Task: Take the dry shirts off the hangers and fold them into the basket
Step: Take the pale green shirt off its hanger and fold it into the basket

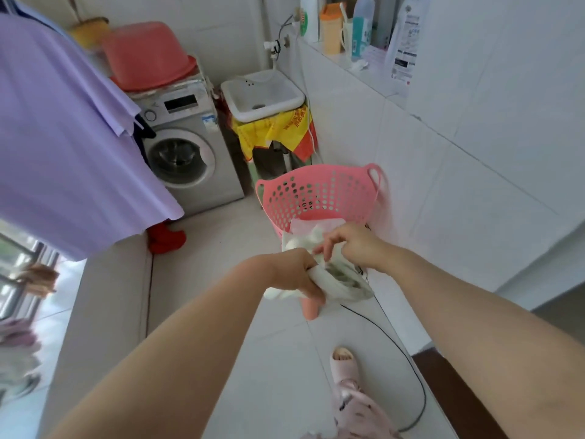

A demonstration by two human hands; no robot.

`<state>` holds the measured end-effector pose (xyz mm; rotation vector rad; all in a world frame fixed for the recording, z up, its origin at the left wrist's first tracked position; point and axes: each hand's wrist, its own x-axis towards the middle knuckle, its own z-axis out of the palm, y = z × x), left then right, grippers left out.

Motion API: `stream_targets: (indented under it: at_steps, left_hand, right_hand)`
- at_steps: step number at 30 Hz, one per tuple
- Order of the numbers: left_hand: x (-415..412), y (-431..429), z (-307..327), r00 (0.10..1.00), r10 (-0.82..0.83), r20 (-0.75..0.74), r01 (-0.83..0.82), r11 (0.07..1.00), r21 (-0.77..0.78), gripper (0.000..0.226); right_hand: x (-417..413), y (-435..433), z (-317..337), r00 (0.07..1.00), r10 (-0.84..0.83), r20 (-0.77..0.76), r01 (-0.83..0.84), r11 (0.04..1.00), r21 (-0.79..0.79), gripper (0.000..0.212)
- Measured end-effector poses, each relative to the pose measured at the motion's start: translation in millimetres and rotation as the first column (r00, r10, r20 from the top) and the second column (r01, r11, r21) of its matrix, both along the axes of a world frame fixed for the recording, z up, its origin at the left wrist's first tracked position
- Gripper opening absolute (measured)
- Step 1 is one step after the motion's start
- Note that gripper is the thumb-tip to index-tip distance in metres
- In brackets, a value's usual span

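Step in hand, as judged: folding. A shirt is off its hanger and is being gathered above the basket; it has not yet been laid in.

Lilac shirt (63,128): the largest item, hanging at upper left, well apart from both hands. Its hanger is out of view. It appears to be still awaiting removal.

Pink basket (319,191): perforated wall, two loop handles, standing on the tiled floor just beyond the fingertips. A flat white piece (316,224) lies inside it, directly past the right hand's fingers; whether it is a folded garment cannot be told.

White shirt (332,277): bunched and creased, pale with a faint greyish print on the part showing between the hands. It is held in the air over the near rim of the basket, not resting on anything.

Left hand (294,274): fingers curled closed around the near end of the white shirt, cloth spilling out below the fist.

Right hand (351,245): fingertips pinched on an upper fold of the same shirt, just across from the left fingers.

Next move, as judged: the bundle is loose, so it needs squaring into a flat fold, then lowering past the fingertips onto the white piece.
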<state>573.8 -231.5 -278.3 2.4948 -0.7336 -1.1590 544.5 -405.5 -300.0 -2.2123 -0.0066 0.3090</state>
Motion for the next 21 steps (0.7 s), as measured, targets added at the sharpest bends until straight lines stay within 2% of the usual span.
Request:
stream_targets:
  at_steps: [2,3,5,6,7,8,9,11,12,14,15,16,19,21]
  left_hand:
    - [9,4,8,1.0,0.006,-0.012,-0.006,1.0,0.005,0.039]
    - [15,6,14,1.0,0.019,-0.021,-0.019,1.0,0.0,0.039]
    - [29,10,26,0.998,0.041,-0.041,-0.042,0.999,-0.023,0.031]
    - [37,11,33,0.997,0.053,-0.062,-0.056,0.997,-0.044,0.03]
    - [43,11,42,0.992,0.061,-0.109,-0.069,0.995,-0.072,0.033]
    - [52,10,50,0.984,0.07,-0.166,-0.088,0.991,-0.101,0.037]
    - [62,8,58,0.977,0.08,-0.197,-0.108,0.985,-0.137,0.04]
    - [82,0,65,0.967,0.219,-0.132,-0.249,0.926,-0.285,0.04]
    - [92,-4,62,0.923,0.379,-0.069,-0.373,0.838,-0.398,0.039]
    - [111,-14,46,0.72,0.69,-0.075,-0.603,0.568,-0.56,0.05]
    - [116,-18,32,0.63,0.767,-0.118,-0.688,0.481,-0.544,0.057]
    - [117,-20,13,0.58,0.802,-0.139,-0.753,0.464,-0.466,0.061]
    - [112,-24,-54,0.516,0.82,-0.246,-0.854,0.514,-0.078,0.078]
    - [108,-24,-87,0.497,0.815,-0.299,-0.838,0.54,0.079,0.086]
  right_hand:
    - [7,-9,-15,0.992,-0.125,-0.01,0.126,0.991,0.043,0.077]
    - [6,-12,-15,0.994,-0.097,-0.06,0.097,0.995,0.008,0.076]
    - [1,-17,-20,0.96,0.116,-0.254,-0.156,0.977,-0.143,0.06]
    - [-1,-19,-23,0.937,0.192,-0.291,-0.267,0.932,-0.247,0.064]
    - [-2,-18,-27,0.935,0.226,-0.274,-0.315,0.883,-0.348,0.065]
    - [-1,-16,-30,0.948,0.212,-0.238,-0.29,0.884,-0.367,0.061]
    - [0,-13,-32,0.958,0.171,-0.23,-0.24,0.917,-0.319,0.059]
    - [11,-13,-42,0.955,0.024,-0.297,-0.042,0.998,-0.054,0.062]
    - [19,-15,-46,0.934,-0.065,-0.351,0.102,0.991,0.087,0.059]
    - [36,-22,-49,0.88,-0.198,-0.432,0.315,0.924,0.218,0.031]
    - [45,-29,-51,0.859,-0.26,-0.441,0.381,0.9,0.212,0.018]
    - [53,-36,-56,0.843,-0.302,-0.445,0.417,0.89,0.186,0.012]
    - [73,-53,-68,0.821,-0.286,-0.494,0.39,0.913,0.121,0.013]
    - [80,-61,-74,0.803,-0.256,-0.538,0.383,0.914,0.136,0.012]
